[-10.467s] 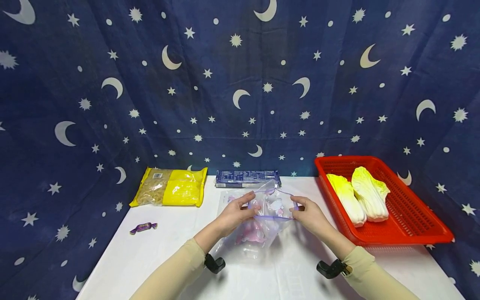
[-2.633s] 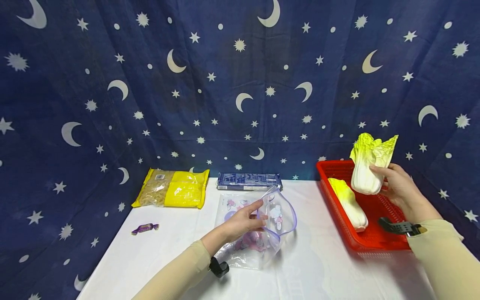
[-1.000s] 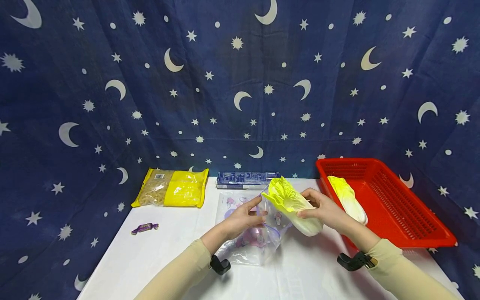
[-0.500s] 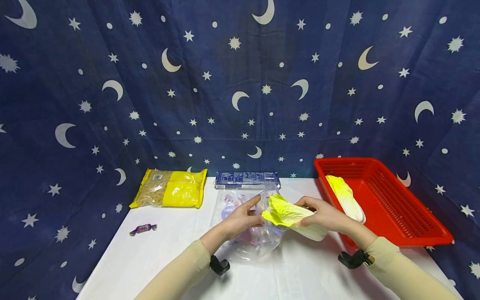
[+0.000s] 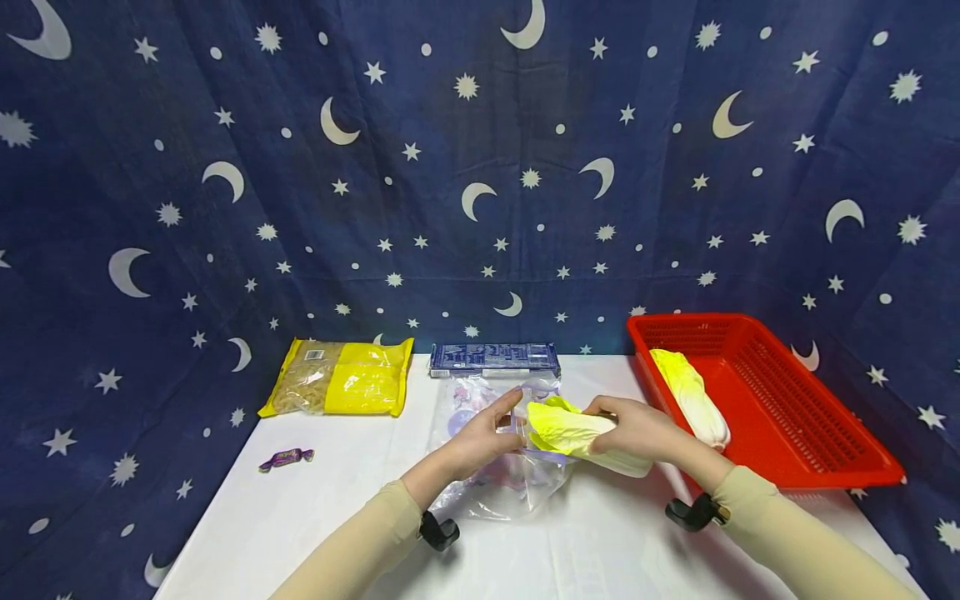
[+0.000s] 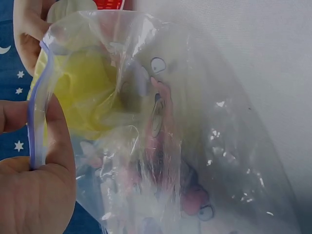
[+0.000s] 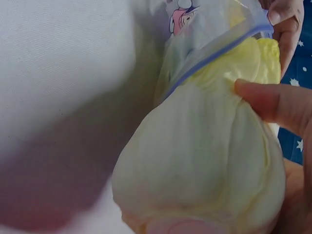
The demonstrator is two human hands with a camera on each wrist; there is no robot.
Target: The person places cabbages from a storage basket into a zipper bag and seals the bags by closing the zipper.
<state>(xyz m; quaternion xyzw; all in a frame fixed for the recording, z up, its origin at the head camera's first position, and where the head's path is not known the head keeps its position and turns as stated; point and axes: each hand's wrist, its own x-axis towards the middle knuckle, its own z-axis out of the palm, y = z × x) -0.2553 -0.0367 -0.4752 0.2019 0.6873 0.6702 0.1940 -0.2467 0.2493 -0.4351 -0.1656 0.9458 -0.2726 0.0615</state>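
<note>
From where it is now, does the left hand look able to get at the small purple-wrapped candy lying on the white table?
Probably not right away: the left hand pinches the rim of the clear printed zip bag. The bare white table to the purple-wrapped candy looks free, though.

Between my left fingers [image 6: 53, 146] the zip bag [image 6: 195, 146] is thin clear plastic, glossy and crinkled, printed with pink cartoons. Under my right fingers [image 7: 273, 105] the cabbage [image 7: 209, 165] looks matt, finely wrinkled and waxy. Beneath both hands the tablecloth [image 5: 315, 517] is smooth matt white; right of my right hand, the basket [image 5: 817, 433] is glossy red perforated plastic.
</note>
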